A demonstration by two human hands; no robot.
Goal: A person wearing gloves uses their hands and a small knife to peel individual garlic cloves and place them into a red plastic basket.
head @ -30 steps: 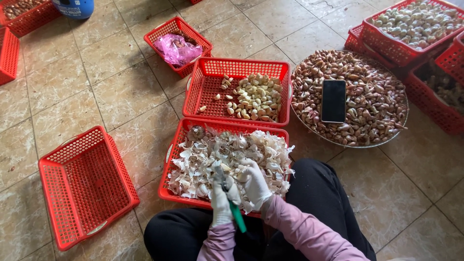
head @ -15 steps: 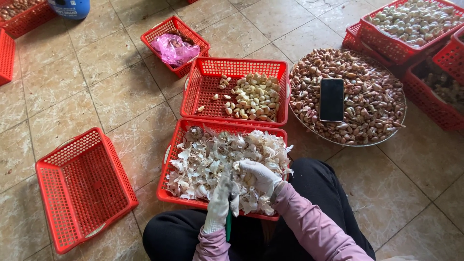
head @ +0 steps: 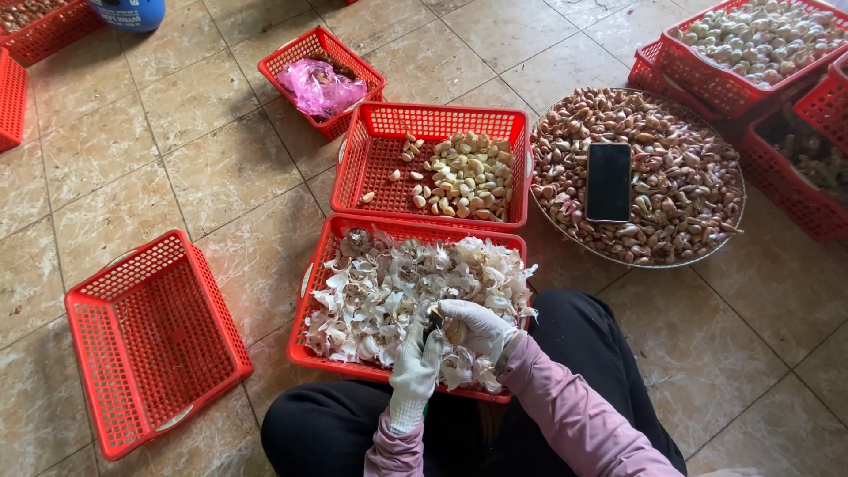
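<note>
- Red plastic marks the landmark: the basket of papery garlic skins (head: 311,346) lying right in front of the person's knees, heaped nearly to its rim with white peelings.
- Over the near edge of that basket the two white-gloved hands meet. The left hand (head: 415,371) is curled closed, fingers pressed together around something dark that is probably a small knife, though too little shows to be sure.
- The right hand (head: 477,325) is cupped, thumb and fingers pinching a garlic clove (head: 455,331); the clove sits between the two hands, touching both gloves, just above the skins.
- Beyond the skins basket, touching its far rim, stands the basket of peeled cloves (head: 380,150). Pale cloves cover only its right half, and the left half shows bare mesh.
- To the right of the skins basket, a round tray of unpeeled garlic (head: 565,234) is piled full, with a black phone (head: 609,181) resting on top.
- Judging from this, the peeling is well under way but far from over: plenty of skins, a modest pile of clean cloves, a large unpeeled stock left.
- Left of the skins basket sits an empty red basket (head: 84,309); farther off, a small basket holding a pink bag (head: 318,87).
</note>
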